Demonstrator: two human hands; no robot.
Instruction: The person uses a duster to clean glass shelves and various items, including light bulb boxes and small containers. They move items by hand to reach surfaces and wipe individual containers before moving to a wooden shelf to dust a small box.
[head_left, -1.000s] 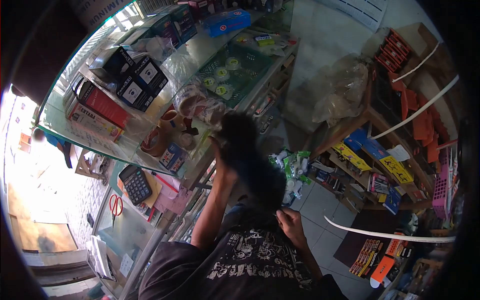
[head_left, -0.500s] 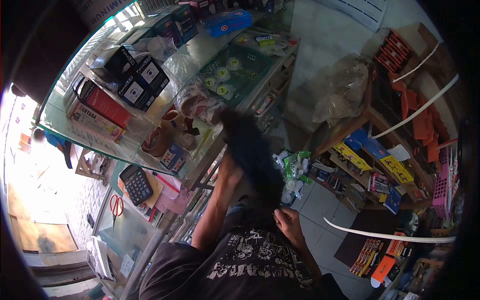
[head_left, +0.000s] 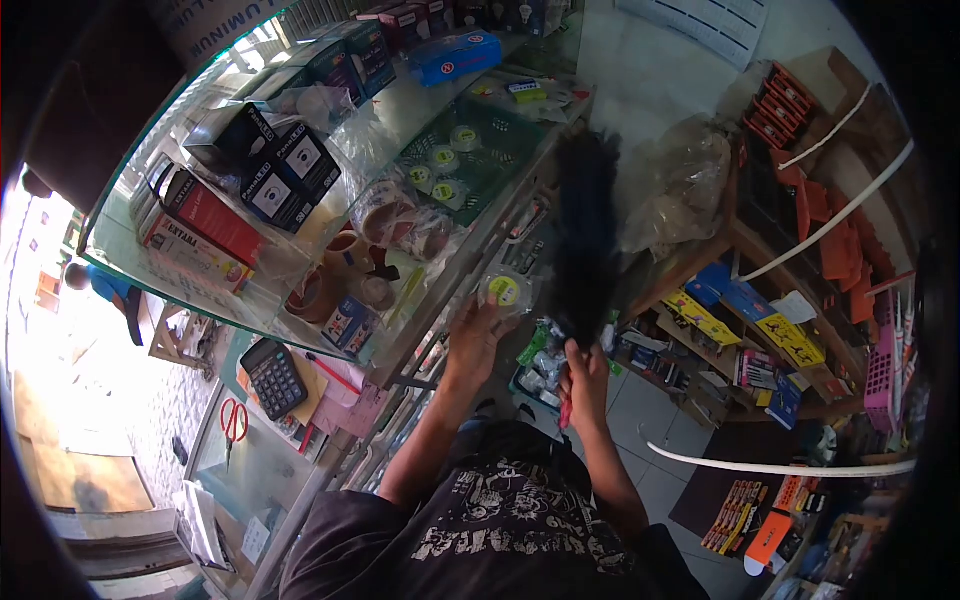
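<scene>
My left hand (head_left: 474, 342) is closed on a clear, plastic-wrapped tape roll (head_left: 504, 291) with a yellow-green label, beside the glass counter's edge. In my right hand (head_left: 584, 378) is a dark feather duster (head_left: 588, 225), its plumes pointing up and away from me. A bit of reddish handle shows below the fist. Several similar labelled rolls lie in a green perforated tray (head_left: 512, 140) on the counter. Nearer to me, wrapped brown tape rolls (head_left: 385, 215) sit on the glass.
Lamp boxes (head_left: 285, 175) stand on the glass counter (head_left: 190, 290). On the lower counter lie a calculator (head_left: 272, 380) and red scissors (head_left: 233, 420). A wooden shelf unit (head_left: 690, 260) with boxed goods is at the right. White cable (head_left: 780, 466) sticks out across the floor side.
The duster has swung right, away from the counter, and my right hand has risen with it. My left hand now shows the wrapped tape roll, which the duster hid before.
</scene>
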